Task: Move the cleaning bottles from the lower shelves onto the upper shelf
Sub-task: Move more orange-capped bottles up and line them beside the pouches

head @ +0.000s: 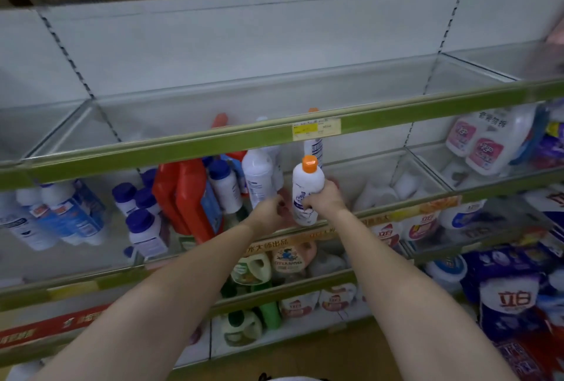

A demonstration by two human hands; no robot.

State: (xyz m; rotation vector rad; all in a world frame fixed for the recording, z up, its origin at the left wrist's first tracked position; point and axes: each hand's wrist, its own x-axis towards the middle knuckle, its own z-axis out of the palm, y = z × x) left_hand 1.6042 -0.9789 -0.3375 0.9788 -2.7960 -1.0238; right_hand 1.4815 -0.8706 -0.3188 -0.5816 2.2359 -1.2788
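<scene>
Glass-fronted shelf (274,136) — rounded white bottle (306,194)

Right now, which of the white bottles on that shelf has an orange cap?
The white bottle gripped in the right hand. Its cap is orange; the small white bottles to its left have dark blue caps.

A white bottle with an orange cap (307,190) stands nearly upright in front of the lower shelf (396,212), just below the green front rail of the upper shelf (183,151). Beside it on its left is a white bottle (258,177), also upright. More white bottles with blue caps (143,228) and red jugs (186,197) crowd the lower shelf further left.
</scene>
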